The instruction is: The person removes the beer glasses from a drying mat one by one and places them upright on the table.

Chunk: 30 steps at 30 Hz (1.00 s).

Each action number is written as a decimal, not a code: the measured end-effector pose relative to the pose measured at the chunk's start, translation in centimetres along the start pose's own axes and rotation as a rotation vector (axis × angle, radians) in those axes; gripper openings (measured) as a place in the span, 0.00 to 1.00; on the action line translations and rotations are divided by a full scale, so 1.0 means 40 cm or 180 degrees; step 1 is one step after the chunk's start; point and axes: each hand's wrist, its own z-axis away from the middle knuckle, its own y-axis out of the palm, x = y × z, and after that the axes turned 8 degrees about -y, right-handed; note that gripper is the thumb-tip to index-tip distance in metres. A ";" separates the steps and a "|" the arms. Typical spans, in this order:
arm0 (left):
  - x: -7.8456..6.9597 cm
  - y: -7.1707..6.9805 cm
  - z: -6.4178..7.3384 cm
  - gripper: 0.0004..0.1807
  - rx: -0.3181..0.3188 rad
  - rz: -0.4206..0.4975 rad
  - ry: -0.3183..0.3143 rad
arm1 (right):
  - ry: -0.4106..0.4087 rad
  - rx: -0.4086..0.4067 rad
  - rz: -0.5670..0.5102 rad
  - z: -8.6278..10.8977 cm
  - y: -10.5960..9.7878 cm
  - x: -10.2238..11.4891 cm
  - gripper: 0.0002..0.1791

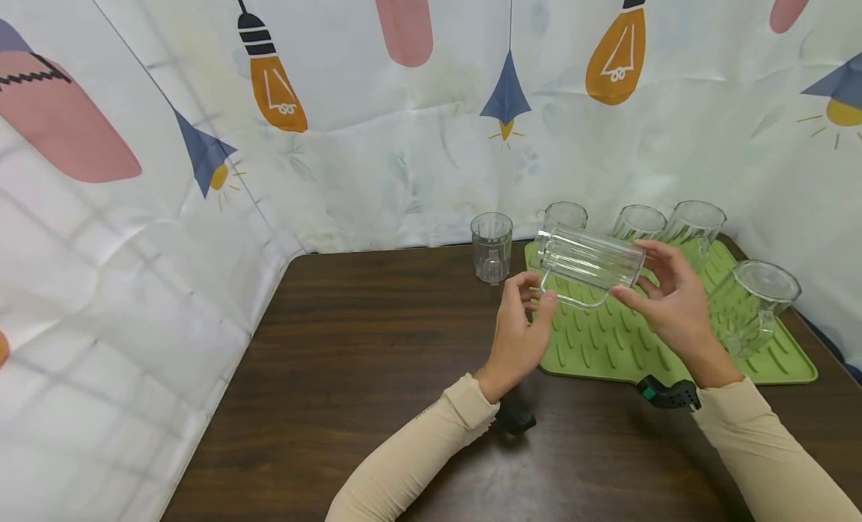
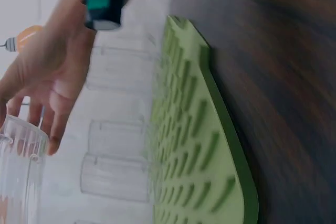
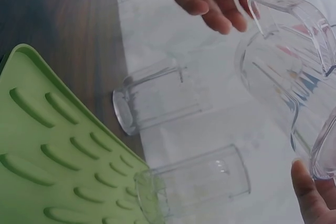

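the right hand [image 1: 676, 305] pinches one end of a clear mug [image 1: 589, 256], held sideways in the air over a green mat [image 1: 592, 351]. the left hand [image 1: 520, 335] is at its handle [image 3: 291, 6]; whether it grips cannot be told. another mug [image 1: 491, 244] stands on the dark table [image 1: 357, 342] beside the mat.

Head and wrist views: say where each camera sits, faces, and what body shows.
Head: worn on the head, looking forward and down at the table; left hand, right hand and both sleeved forearms show.
Left wrist: on the left wrist, looking over the green mat; mainly the right hand and its black wrist device show.
Right wrist: on the right wrist, looking past the held mug at the patterned backdrop; both hands' fingers show.
Both wrist views share the held mug and green mat.
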 end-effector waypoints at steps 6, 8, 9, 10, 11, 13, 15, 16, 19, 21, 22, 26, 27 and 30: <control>0.005 0.020 -0.013 0.19 -0.0007 0.0728 -0.0556 | -0.0002 -0.0050 -0.0101 -0.004 0.005 -0.005 0.39; 0.005 0.029 -0.019 0.20 -0.0004 0.1109 -0.0742 | -0.0012 -0.0067 -0.0127 -0.004 0.008 -0.006 0.39; 0.004 0.033 -0.021 0.21 -0.0005 0.1303 -0.0835 | -0.0016 -0.0075 -0.0142 -0.005 0.009 -0.007 0.39; 0.004 0.037 -0.023 0.21 0.0000 0.1518 -0.0925 | -0.0018 -0.0080 -0.0155 -0.005 0.010 -0.008 0.39; 0.005 0.041 -0.026 0.21 0.0009 0.1753 -0.1014 | -0.0016 -0.0081 -0.0173 -0.005 0.011 -0.009 0.39; 0.005 0.049 -0.030 0.21 0.0026 0.2250 -0.1192 | -0.0008 -0.0091 -0.0204 -0.005 0.011 -0.011 0.39; 0.006 0.057 -0.034 0.19 0.0055 0.2676 -0.1353 | 0.0003 -0.0098 -0.0226 -0.004 0.011 -0.013 0.39; 0.007 0.059 -0.036 0.18 0.0060 0.2854 -0.1420 | 0.0008 -0.0103 -0.0237 -0.004 0.011 -0.014 0.39; 0.007 0.067 -0.038 0.18 0.0067 0.3250 -0.1587 | 0.0009 -0.0110 -0.0228 -0.003 0.012 -0.019 0.39; 0.007 0.072 -0.038 0.18 0.0084 0.3414 -0.1648 | 0.0007 -0.0118 -0.0243 -0.002 0.012 -0.022 0.39; 0.007 0.075 -0.038 0.17 0.0090 0.3475 -0.1666 | 0.0005 -0.0118 -0.0248 -0.002 0.013 -0.023 0.39; 0.009 0.084 -0.040 0.16 0.0110 0.3663 -0.1732 | 0.0014 -0.0118 -0.0287 -0.001 0.015 -0.029 0.39; 0.009 0.085 -0.040 0.16 0.0101 0.3703 -0.1748 | 0.0020 -0.0116 -0.0281 0.000 0.015 -0.030 0.39; 0.010 0.088 -0.043 0.17 0.0101 0.3821 -0.1785 | 0.0056 -0.0119 -0.0299 0.000 0.017 -0.035 0.38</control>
